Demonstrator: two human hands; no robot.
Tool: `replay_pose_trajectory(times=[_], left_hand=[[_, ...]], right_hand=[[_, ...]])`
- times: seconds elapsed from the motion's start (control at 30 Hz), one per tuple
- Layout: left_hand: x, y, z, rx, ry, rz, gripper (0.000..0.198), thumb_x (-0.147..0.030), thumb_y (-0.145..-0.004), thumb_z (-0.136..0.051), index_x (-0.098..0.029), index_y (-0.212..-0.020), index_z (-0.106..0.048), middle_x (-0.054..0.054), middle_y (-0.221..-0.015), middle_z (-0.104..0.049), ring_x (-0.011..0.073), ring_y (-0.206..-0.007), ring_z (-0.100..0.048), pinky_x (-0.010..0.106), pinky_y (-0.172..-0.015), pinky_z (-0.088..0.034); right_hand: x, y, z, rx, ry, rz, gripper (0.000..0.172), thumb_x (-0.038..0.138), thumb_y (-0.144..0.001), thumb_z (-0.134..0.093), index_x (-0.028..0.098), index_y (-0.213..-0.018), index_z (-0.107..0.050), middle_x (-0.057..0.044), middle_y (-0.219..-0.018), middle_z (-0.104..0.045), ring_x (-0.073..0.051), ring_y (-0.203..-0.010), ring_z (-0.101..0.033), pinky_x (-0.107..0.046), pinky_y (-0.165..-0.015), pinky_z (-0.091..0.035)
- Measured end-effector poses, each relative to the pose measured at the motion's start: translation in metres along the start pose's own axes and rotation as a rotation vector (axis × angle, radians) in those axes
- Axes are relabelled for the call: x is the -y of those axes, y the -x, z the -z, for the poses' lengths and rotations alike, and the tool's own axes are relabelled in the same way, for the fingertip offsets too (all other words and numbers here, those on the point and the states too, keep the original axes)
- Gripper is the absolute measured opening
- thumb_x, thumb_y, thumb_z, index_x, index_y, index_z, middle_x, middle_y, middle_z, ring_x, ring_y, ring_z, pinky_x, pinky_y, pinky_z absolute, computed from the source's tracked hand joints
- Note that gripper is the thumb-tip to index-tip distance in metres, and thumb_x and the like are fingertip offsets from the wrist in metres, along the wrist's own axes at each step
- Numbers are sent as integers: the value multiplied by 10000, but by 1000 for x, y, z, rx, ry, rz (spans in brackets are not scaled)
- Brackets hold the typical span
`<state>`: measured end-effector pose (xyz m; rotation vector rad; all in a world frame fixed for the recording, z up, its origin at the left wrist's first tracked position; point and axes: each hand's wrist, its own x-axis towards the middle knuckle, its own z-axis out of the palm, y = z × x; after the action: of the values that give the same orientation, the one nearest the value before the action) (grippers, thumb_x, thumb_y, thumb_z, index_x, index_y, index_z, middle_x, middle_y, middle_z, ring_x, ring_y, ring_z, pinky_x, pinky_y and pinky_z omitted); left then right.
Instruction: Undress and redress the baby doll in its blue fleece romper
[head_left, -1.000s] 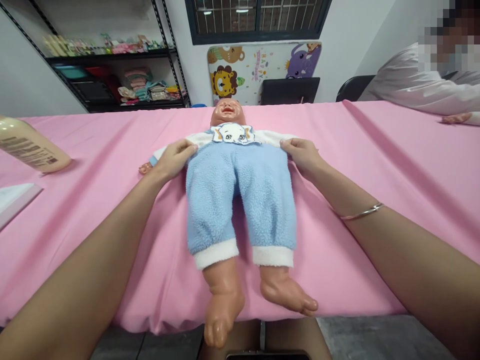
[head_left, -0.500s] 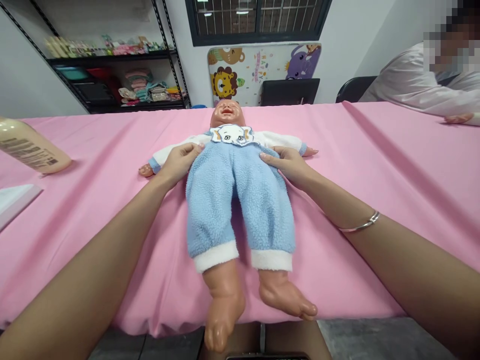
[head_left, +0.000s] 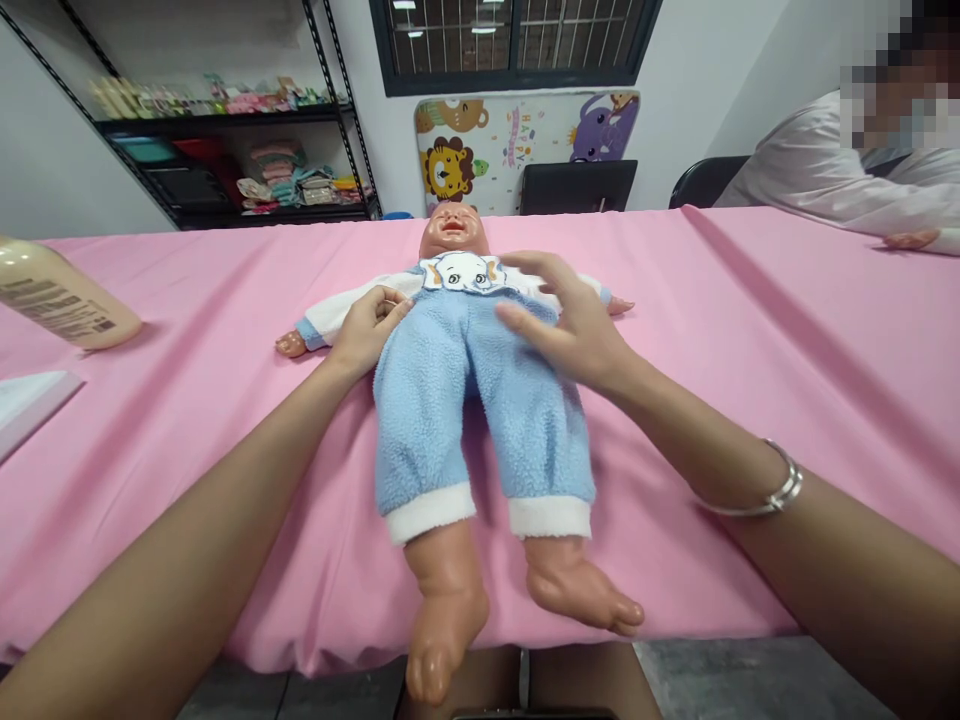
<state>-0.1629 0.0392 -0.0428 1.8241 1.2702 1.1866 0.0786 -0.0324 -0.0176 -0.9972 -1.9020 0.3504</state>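
Note:
A baby doll lies on its back, feet toward me, in a white top with an elephant face and fluffy blue trousers with white cuffs. At the waist on the left side, my left hand is closed on the edge of the trousers; some of its fingertips are hidden. My right hand hovers over the right side of the waist, thumb and fingers spread, holding nothing. It covers part of the doll's sleeve.
A pink cloth covers the table. At the left a beige bottle stands near a white flat object. A black monitor and shelves are behind. A person in white sits at the far right.
My right hand has let go of the trousers' waist, lifted and opened its fingers. My left hand stays at the waist. The doll's right-hand leg in view has shifted slightly to the right.

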Motion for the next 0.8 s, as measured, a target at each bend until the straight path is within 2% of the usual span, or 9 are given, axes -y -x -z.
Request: replay_pose_trajectory(times=[0.1,0.17,0.27,0.4,0.53,0.63,0.7,0.8], left_hand=[[3,-2,0,10,-45,-39,145,-316,-863,-563,-182,-832,-517,3,-765,-561,136,-700,-516,234,-635,-414],[5,-2,1,4,-75,-60,153,-328,-869,-553,-184,-836,-512,-2,-758,-547,135,-693,-500,236,-634,-409],[5,-2,2,9,-105,-69,164,-340,-876,-540,-186,-834,-503,-9,-732,-525,135,-675,-478,239,-633,-397],[4,-1,1,4,-109,-64,148,-314,-882,-529,-184,-820,-490,-21,-681,-484,127,-637,-448,236,-614,-373],[5,-1,1,6,-93,-65,137,-292,-884,-527,-183,-811,-485,-24,-681,-479,120,-630,-435,230,-595,-353],[6,-1,2,5,-93,-48,143,-303,-883,-532,-188,-810,-491,-19,-682,-492,126,-632,-443,234,-588,-354],[7,-1,2,-3,-96,-48,153,-318,-877,-546,-189,-808,-502,-15,-686,-505,131,-640,-457,240,-597,-365],[7,-2,1,-29,-85,-41,186,-347,-857,-584,-186,-790,-521,-4,-709,-537,136,-665,-490,242,-614,-392]], right_hand=[[42,9,-12,387,21,246,466,505,-890,-562,220,-1258,-576,-83,-1370,-505,-285,-1344,-379,-468,-1129,-290],[58,16,-22,577,57,320,466,534,-903,-546,209,-1230,-613,-83,-1351,-534,-305,-1372,-340,-497,-1138,-256],[70,25,-29,720,93,355,431,514,-926,-523,200,-1195,-644,-65,-1317,-568,-309,-1377,-324,-513,-1146,-217],[87,33,-30,850,81,438,366,472,-902,-580,186,-1105,-685,-71,-1197,-626,-279,-1251,-446,-486,-1092,-300],[105,42,-33,899,67,515,328,440,-918,-551,168,-874,-727,-80,-979,-670,-248,-1079,-539,-434,-1030,-365],[107,41,-33,914,-50,523,318,428,-925,-545,166,-963,-721,-71,-1024,-678,-224,-1073,-560,-405,-1029,-385],[98,37,-29,827,-117,489,320,405,-926,-552,167,-1094,-685,-76,-1133,-655,-201,-1128,-553,-368,-1040,-397],[65,25,-20,559,-15,355,355,360,-926,-553,173,-1218,-625,-107,-1301,-565,-226,-1258,-481,-408,-1104,-351]])
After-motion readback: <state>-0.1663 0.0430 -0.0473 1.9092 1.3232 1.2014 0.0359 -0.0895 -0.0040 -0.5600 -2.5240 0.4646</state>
